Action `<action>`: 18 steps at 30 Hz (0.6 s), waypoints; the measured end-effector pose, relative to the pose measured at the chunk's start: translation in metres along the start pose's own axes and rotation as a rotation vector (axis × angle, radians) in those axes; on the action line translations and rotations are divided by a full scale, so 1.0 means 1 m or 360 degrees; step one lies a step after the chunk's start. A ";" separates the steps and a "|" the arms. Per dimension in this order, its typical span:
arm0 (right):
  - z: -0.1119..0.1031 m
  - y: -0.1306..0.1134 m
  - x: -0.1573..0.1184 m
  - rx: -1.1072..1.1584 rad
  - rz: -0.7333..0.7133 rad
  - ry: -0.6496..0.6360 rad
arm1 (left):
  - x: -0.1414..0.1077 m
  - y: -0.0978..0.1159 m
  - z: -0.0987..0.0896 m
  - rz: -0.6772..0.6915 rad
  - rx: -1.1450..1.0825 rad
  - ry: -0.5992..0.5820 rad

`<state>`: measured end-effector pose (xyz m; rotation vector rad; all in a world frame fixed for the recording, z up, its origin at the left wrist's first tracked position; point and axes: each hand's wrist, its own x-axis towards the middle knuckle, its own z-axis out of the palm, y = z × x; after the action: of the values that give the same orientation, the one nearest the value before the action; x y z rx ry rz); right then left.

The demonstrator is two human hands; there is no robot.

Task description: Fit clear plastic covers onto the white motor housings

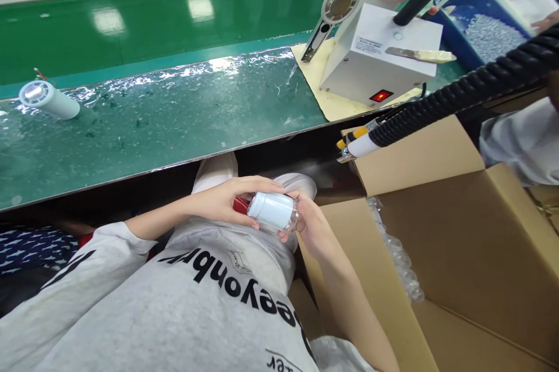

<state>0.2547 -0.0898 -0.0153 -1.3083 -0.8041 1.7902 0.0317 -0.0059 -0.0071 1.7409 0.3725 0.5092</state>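
Your view crops the cardboard box (463, 244) at right; print (367, 45) on the white housing (371, 72) is illegibly small.

On the L the shiny green tabletop (183, 110) has free room btwn the pale blue plastic cylinder (61, 103) and the white metal box (375, 55), but on the R the black ribbed hose (454, 101) hangs across the open brown cardboard box (463, 232) & blocks from above.
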 end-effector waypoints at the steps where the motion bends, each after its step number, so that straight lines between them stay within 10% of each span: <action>1: 0.001 0.000 0.000 0.0016 0.0022 0.0003 | 0.000 0.000 0.000 0.0013 0.0006 -0.0004; 18: 0.005 -0.004 0.000 0.0129 0.0402 -0.0355 | -0.001 0.004 0.005 -0.0033 0.0014 0.0074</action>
<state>0.2503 -0.0876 -0.0109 -1.2144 -0.6996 2.1753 0.0338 -0.0115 -0.0039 1.7342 0.4257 0.5342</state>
